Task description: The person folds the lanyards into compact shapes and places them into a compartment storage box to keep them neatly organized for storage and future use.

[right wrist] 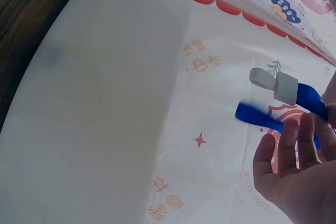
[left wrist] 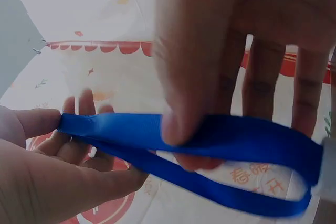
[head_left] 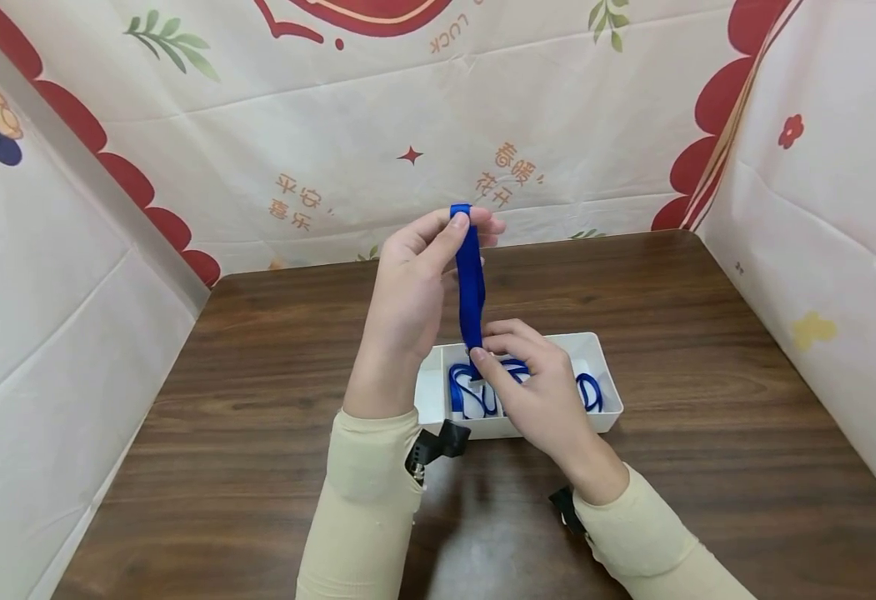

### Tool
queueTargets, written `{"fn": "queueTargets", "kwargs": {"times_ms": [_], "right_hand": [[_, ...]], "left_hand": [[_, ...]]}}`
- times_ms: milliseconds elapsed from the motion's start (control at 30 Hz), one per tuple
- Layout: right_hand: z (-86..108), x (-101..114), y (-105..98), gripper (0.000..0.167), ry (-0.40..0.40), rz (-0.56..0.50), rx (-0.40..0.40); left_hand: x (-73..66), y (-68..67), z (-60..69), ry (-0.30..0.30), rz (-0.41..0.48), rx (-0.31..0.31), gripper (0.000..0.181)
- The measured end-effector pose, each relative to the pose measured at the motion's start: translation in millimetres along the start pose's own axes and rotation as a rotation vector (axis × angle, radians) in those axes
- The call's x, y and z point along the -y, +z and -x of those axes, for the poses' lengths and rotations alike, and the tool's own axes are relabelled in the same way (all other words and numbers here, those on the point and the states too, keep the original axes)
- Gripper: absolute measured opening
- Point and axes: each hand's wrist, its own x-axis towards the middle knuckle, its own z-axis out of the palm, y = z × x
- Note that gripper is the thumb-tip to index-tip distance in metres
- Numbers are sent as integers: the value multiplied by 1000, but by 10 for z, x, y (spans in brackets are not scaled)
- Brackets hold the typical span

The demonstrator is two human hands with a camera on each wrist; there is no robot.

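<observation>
A folded blue lanyard (head_left: 471, 292) hangs upright above the white tray. My left hand (head_left: 417, 279) pinches its top end between thumb and fingers. Lower down, my right hand (head_left: 535, 379) pinches the strap between thumb and fingers. In the left wrist view, the strap (left wrist: 126, 129) forms a long loop, with the right thumb laid over it. A pale plastic clip (right wrist: 285, 88) at a strap end shows in the right wrist view. Beneath the hands, more blue lanyards (head_left: 458, 392) lie coiled in the tray, partly hidden by my right hand.
The white tray (head_left: 493, 428) has a divider near its left end and stands on a dark wooden table (head_left: 272, 400). A printed cloth (head_left: 377, 125) hangs behind the table and along both sides.
</observation>
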Motion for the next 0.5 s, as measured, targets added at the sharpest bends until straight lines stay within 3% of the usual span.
{"fn": "queueTargets", "kwargs": {"times_ms": [500], "right_hand": [[-72,-1,-18,7,-82,-31,-119]], "left_hand": [[74,8,-15,38,-68,24,32]]}}
